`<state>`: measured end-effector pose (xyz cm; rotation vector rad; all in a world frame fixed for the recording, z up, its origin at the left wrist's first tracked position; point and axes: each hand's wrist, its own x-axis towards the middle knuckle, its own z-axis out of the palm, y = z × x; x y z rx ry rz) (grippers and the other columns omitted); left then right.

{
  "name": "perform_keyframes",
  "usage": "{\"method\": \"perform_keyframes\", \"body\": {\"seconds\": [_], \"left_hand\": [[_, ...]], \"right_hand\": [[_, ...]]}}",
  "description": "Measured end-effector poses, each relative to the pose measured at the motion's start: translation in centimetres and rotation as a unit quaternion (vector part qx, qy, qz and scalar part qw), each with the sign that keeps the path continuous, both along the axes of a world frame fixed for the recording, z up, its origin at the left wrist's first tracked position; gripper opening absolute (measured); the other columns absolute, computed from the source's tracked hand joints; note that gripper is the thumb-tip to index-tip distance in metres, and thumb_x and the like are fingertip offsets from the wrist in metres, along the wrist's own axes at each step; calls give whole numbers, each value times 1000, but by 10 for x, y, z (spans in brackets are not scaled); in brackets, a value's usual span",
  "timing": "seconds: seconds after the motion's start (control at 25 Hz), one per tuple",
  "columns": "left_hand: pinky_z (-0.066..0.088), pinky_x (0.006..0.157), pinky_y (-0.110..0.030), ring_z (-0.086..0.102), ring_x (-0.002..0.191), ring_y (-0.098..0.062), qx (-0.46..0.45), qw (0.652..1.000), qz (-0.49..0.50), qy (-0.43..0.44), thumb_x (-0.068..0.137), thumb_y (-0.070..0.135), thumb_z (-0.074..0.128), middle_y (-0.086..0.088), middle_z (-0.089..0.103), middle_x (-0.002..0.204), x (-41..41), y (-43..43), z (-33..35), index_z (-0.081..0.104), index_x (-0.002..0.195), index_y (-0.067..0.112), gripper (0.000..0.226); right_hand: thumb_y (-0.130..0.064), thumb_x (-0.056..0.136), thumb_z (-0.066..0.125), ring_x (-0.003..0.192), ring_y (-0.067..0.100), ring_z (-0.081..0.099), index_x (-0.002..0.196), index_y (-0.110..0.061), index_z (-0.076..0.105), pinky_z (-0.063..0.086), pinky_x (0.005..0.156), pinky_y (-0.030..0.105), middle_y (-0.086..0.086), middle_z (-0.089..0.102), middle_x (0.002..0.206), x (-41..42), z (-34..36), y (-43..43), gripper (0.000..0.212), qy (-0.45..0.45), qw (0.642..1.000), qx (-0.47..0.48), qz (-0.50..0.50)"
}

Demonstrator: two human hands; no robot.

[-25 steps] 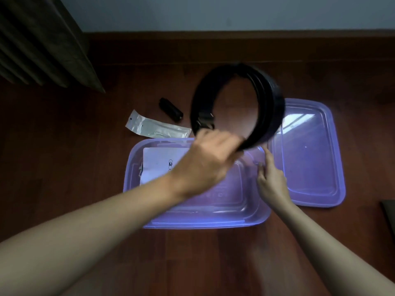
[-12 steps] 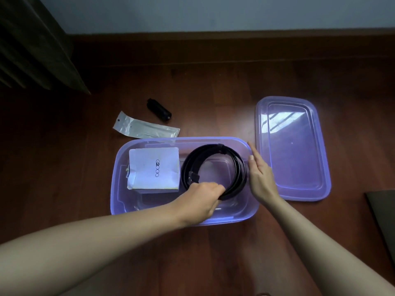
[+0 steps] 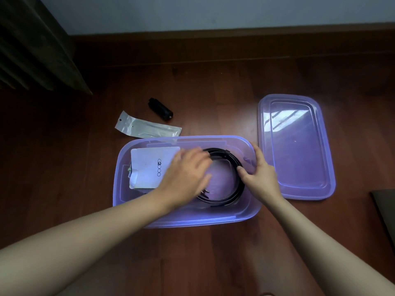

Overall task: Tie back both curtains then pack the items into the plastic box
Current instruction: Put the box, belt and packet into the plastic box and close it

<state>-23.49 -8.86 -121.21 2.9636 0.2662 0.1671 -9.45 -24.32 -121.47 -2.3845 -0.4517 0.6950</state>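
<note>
The purple plastic box (image 3: 192, 221) stands open on the wooden floor. Inside it a white packet (image 3: 149, 165) lies at the left and a coiled black belt (image 3: 233, 193) at the right. My left hand (image 3: 188, 169) hovers flat over the belt's left side, fingers spread and blurred, holding nothing. My right hand (image 3: 263, 176) holds the box's right rim, with the thumb inside against the belt. The box's lid (image 3: 299, 146) lies on the floor to the right.
A clear plastic sachet (image 3: 147, 128) and a small black cylinder (image 3: 160, 108) lie on the floor behind the box. A dark curtain (image 3: 32, 43) hangs at the top left. A dark flat object (image 3: 384, 210) shows at the right edge.
My left hand lowered the belt into the box, let go of it and moved up over its left side. My right thumb came over the rim onto the belt.
</note>
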Motion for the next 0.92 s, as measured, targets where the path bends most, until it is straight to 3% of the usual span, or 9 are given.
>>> {"method": "perform_keyframes", "body": {"seconds": [0.08, 0.16, 0.24, 0.32, 0.4, 0.52, 0.6, 0.72, 0.92], "left_hand": [[20, 113, -47, 22, 143, -26, -81, 986, 127, 76, 89, 47, 37, -8, 28, 153, -8, 21, 4, 35, 141, 11, 63], [-5, 115, -40, -19, 143, -18, -103, 972, 146, 151, 85, 62, 18, 2, -19, 154, -19, 34, -2, 1, 149, 16, 81], [-12, 113, -39, -33, 135, -12, -113, 972, 140, 150, 79, 62, 6, 7, -32, 147, -26, 33, -7, -7, 149, 18, 83], [-13, 113, -39, -32, 136, -11, -134, 972, 157, 113, 82, 60, 8, 7, -28, 148, -28, 28, -5, -3, 149, 18, 80], [-6, 115, -40, -14, 143, -13, -142, 978, 151, 9, 88, 53, 20, 2, -8, 155, -20, 35, 3, 13, 149, 14, 72], [26, 112, -46, 29, 138, -29, -99, 978, 151, -102, 93, 26, 38, -13, 30, 151, 21, 82, 10, 41, 138, 5, 50], [37, 105, -47, 31, 136, -34, -81, 980, 179, 2, 93, 11, 40, -10, 25, 154, 50, 121, 10, 38, 140, 10, 47], [35, 103, -47, 20, 140, -32, -2, 959, 173, 226, 91, -5, 38, -4, 16, 157, 71, 155, -6, 25, 146, 20, 62], [45, 85, -46, 37, 118, -43, 128, 948, 166, 239, 92, -3, 38, -21, 50, 122, 72, 160, -20, 51, 122, 0, 32]], "right_hand": [[-20, 82, 61, 80, 30, 65, 142, -43, 22, 43, 75, 32, 12, 72, 99, 1, -2, -1, 75, -8, 1000, -9, 9], [-18, 81, 61, 79, 30, 65, 141, -44, 21, 43, 75, 33, 12, 72, 100, 1, -4, -1, 77, -8, 1000, -10, 7], [-18, 82, 62, 81, 31, 65, 141, -44, 22, 40, 73, 31, 12, 72, 100, 1, -4, -1, 76, -7, 1000, -15, 4], [-18, 82, 62, 80, 31, 65, 141, -45, 22, 40, 71, 31, 13, 72, 100, 1, -5, 1, 76, -11, 1000, -15, 6], [-17, 81, 62, 78, 31, 65, 140, -46, 22, 43, 71, 33, 13, 72, 99, 0, -6, 0, 76, -9, 1000, -11, 8], [-17, 81, 61, 78, 32, 65, 138, -48, 22, 46, 73, 35, 13, 71, 99, 1, -7, 1, 76, -12, 1000, -9, 5], [-17, 81, 61, 81, 32, 65, 138, -48, 22, 47, 75, 36, 13, 72, 98, 1, -5, 1, 76, -8, 1000, -10, 4], [-17, 81, 61, 85, 33, 64, 140, -46, 21, 47, 74, 35, 12, 72, 97, 0, -3, 1, 76, -10, 1000, -16, 2], [-18, 81, 61, 70, 31, 62, 141, -43, 22, 43, 70, 33, 11, 72, 97, 1, -5, 1, 76, -18, 1000, -18, 9]]}}
